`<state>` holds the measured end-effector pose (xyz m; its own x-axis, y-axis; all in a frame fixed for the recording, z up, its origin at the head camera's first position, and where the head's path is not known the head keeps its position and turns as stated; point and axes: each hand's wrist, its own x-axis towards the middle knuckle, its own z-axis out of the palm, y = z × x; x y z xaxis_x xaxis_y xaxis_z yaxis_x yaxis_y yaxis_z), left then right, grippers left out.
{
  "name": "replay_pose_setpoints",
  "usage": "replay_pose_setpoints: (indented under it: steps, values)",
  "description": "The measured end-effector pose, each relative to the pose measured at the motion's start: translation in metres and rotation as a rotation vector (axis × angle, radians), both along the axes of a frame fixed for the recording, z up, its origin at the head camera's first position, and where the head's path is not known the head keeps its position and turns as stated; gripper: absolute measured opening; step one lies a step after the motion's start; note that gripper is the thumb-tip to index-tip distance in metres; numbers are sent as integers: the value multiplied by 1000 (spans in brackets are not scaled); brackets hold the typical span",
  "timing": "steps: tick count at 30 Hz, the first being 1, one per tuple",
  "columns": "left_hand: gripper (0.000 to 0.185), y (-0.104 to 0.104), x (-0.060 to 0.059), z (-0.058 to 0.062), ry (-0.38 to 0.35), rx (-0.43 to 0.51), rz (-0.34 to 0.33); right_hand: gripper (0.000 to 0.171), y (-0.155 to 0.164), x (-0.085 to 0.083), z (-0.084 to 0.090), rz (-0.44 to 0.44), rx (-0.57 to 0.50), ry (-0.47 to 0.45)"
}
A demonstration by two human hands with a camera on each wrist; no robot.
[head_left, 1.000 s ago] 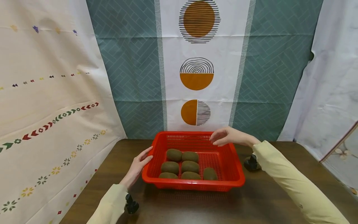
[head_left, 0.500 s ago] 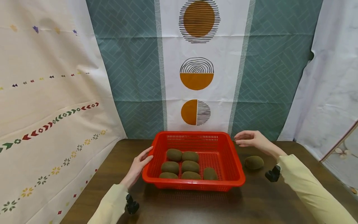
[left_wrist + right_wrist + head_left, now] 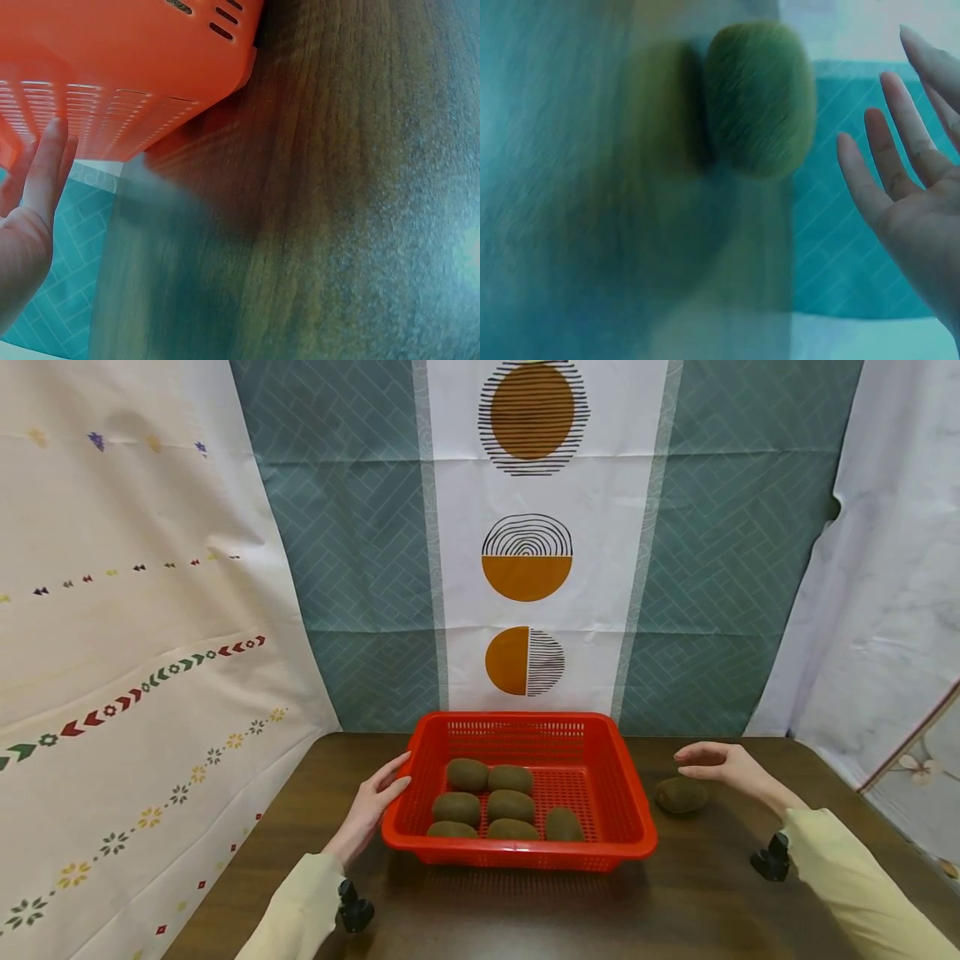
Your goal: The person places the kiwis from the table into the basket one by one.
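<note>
A red plastic basket (image 3: 525,857) stands on the table with several brown kiwis (image 3: 511,807) inside, mostly toward its left and front. My left hand (image 3: 369,806) rests its fingers against the basket's left rim; in the left wrist view those fingers (image 3: 46,169) are straight beside the slotted wall. One more kiwi (image 3: 681,795) lies on the table to the right of the basket. My right hand (image 3: 723,767) hovers just above and behind it, holding nothing. In the right wrist view the fingers (image 3: 904,142) are spread apart from that kiwi (image 3: 761,97).
The dark wooden table (image 3: 525,918) reaches back to a hanging cloth (image 3: 360,610) with a patterned white middle strip. A cream embroidered cloth (image 3: 150,693) hangs at the left, and a whitish one (image 3: 885,635) at the right. Each wrist bears a small black camera.
My right hand has moved from over the basket's right rear rim to the right and down, to above the lone kiwi. The left hand, basket and kiwis stay put.
</note>
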<state>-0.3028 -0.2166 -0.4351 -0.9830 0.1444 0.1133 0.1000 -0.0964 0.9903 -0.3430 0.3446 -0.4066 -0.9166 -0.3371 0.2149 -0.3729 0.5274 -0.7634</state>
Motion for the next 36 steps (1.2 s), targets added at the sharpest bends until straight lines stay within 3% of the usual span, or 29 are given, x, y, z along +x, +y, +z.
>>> replay_pose_setpoints:
  steps: [3, 7, 11, 15, 27, 36]
  values:
    - [47, 0, 0, -1, 0, -1, 4, 38, 8, 1, -8, -19, 23, 9]
    - [47, 1, -1, -1, 2, -3, 12, 40, 16, -1, -20, 17, -17, -11]
    - [47, 0, -1, -1, 8, 0, 7, 48, 19, -2, -34, 61, -103, -123]
    - [48, 1, -2, -2, 22, -1, 3, 55, 20, -2, -43, 51, -135, -202]
    - [50, 0, -1, 1, 24, -12, -8, 53, 17, -2, -45, 66, -40, -137]
    - [47, 0, -1, -1, 10, 11, 9, 51, 15, -3, -49, -47, 27, -114]
